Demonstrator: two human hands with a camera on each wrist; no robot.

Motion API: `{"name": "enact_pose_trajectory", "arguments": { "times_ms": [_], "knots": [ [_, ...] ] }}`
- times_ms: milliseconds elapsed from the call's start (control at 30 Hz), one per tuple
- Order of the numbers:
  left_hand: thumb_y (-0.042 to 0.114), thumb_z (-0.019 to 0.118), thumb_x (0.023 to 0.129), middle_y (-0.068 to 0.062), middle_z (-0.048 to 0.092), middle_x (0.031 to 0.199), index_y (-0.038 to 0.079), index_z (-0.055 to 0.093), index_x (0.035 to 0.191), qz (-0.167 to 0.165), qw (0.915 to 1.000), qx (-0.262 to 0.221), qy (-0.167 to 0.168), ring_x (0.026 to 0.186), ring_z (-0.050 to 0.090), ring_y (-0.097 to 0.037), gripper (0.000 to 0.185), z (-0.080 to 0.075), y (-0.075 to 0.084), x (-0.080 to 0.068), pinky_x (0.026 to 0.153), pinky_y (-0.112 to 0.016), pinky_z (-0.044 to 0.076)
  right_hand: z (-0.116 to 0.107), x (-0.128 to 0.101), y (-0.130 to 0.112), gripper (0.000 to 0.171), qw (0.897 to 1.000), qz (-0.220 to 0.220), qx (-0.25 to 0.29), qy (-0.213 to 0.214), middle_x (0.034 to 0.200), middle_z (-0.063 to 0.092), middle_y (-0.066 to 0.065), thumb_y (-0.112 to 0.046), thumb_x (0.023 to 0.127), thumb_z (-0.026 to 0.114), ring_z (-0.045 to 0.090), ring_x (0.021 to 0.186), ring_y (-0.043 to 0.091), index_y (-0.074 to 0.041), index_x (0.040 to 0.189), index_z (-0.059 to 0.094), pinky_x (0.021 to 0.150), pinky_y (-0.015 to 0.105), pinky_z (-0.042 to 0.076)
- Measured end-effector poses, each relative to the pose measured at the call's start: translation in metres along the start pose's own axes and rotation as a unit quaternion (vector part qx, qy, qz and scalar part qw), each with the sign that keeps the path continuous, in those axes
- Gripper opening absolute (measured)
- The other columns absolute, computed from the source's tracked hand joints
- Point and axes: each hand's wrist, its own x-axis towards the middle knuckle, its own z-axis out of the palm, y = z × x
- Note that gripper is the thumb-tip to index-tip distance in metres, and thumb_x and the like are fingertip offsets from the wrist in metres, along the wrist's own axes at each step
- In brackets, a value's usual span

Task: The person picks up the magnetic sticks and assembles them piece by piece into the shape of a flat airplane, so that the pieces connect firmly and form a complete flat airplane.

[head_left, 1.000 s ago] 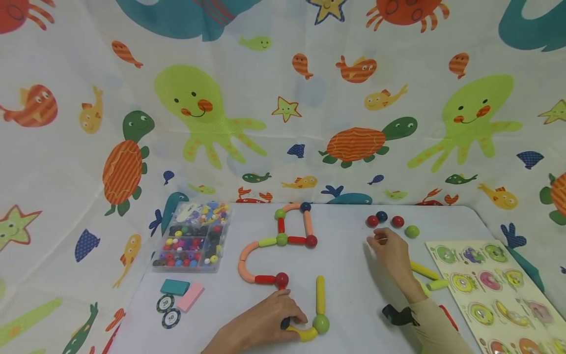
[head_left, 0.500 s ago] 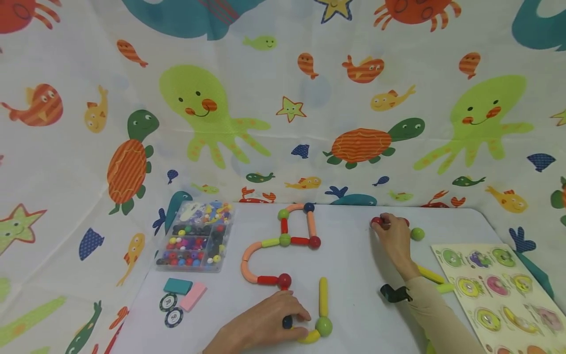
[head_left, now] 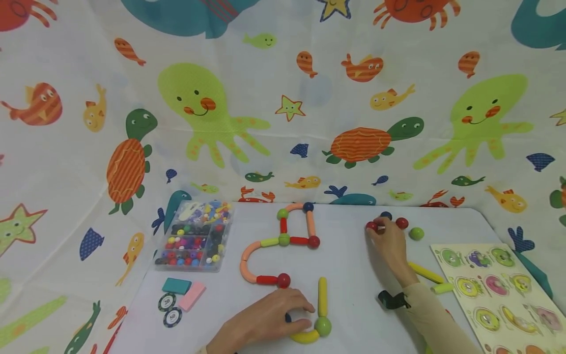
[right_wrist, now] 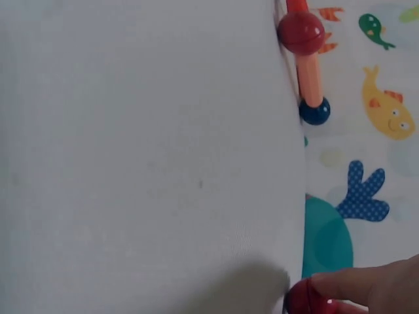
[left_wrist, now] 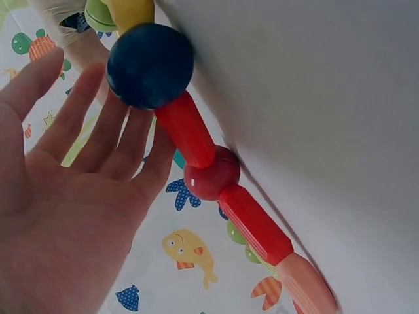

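A red ball (head_left: pixel 371 226) at right is pinched by the right hand (head_left: pixel 390 246), seemingly for control; at lower centre, a blue ball (left_wrist: pixel 150 65) is flanked by the left hand's (head_left: pixel 267 314) wide grip, perhaps for steadying.

From my end I see a glossy red ball (right_wrist: pixel 308 299) pinched in the fingers of the right hand (head_left: pixel 390 246), though I can't tell whether it is lifted. Well apart from it, beside the left hand (head_left: pixel 270 315), a dark blue ball (left_wrist: pixel 150 67) links a short red stick (left_wrist: pixel 186 131) to a curved yellow piece (head_left: pixel 306 337), which meets a green ball (head_left: pixel 323 326) bearing a straight yellow stick (head_left: pixel 323 296) that points away from the head camera.
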Motion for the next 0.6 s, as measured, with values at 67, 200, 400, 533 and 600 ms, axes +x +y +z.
{"name": "enact_pose_trajectory", "arguments": {
  "times_ms": [67, 200, 400, 533, 600],
  "knots": [
    [0.051, 0.061, 0.098, 0.02, 0.066, 0.12, 0.032, 0.068, 0.129, -0.003, 1.0, -0.001, -0.003, 0.107, 0.057, 0.004, 0.038, 0.0, 0.001, 0.001, 0.096, -0.023, 0.051, 0.0, -0.003, -0.002, 0.038, 1.0, 0.006, 0.004, -0.018, 0.121, 0.066, 0.023, -0.02, 0.098, 0.067, 0.062, 0.108, 0.036, 0.001, 0.128, 0.058, 0.095, 0.049, 0.054],
    [0.051, 0.061, 0.098, 0.019, 0.064, 0.123, 0.033, 0.065, 0.133, -0.02, 0.9996, -0.014, -0.012, 0.108, 0.057, 0.004, 0.039, 0.001, 0.002, 0.004, 0.097, -0.024, 0.052, 0.004, -0.013, -0.007, 0.04, 0.999, 0.011, 0.014, -0.048, 0.122, 0.067, 0.021, -0.024, 0.099, 0.066, 0.062, 0.11, 0.034, -0.001, 0.13, 0.057, 0.095, 0.048, 0.055],
    [0.049, 0.061, 0.099, 0.018, 0.063, 0.123, 0.032, 0.059, 0.14, -0.042, 0.9978, -0.049, -0.016, 0.104, 0.056, 0.004, 0.045, 0.001, 0.001, 0.009, 0.093, -0.02, 0.052, 0.014, -0.033, -0.018, 0.037, 0.998, -0.021, 0.013, -0.051, 0.118, 0.07, 0.016, -0.022, 0.096, 0.07, 0.065, 0.106, 0.03, -0.004, 0.127, 0.06, 0.093, 0.047, 0.056],
    [0.039, 0.062, 0.101, 0.018, 0.064, 0.117, 0.027, 0.058, 0.142, -0.029, 0.9964, -0.078, -0.011, 0.099, 0.055, 0.006, 0.043, 0.002, -0.003, 0.016, 0.087, -0.016, 0.051, 0.019, -0.045, -0.025, 0.035, 0.997, -0.036, 0.025, -0.064, 0.115, 0.071, 0.011, -0.021, 0.094, 0.073, 0.066, 0.105, 0.026, -0.007, 0.124, 0.062, 0.094, 0.045, 0.056],
    [0.035, 0.061, 0.102, 0.018, 0.064, 0.113, 0.025, 0.058, 0.142, -0.021, 0.9962, -0.084, -0.009, 0.096, 0.055, 0.007, 0.041, 0.003, -0.004, 0.019, 0.086, -0.015, 0.05, 0.022, -0.05, -0.029, 0.035, 0.996, -0.041, 0.028, -0.074, 0.114, 0.072, 0.009, -0.022, 0.094, 0.074, 0.067, 0.105, 0.024, -0.009, 0.124, 0.063, 0.093, 0.044, 0.057]
  ]
}}
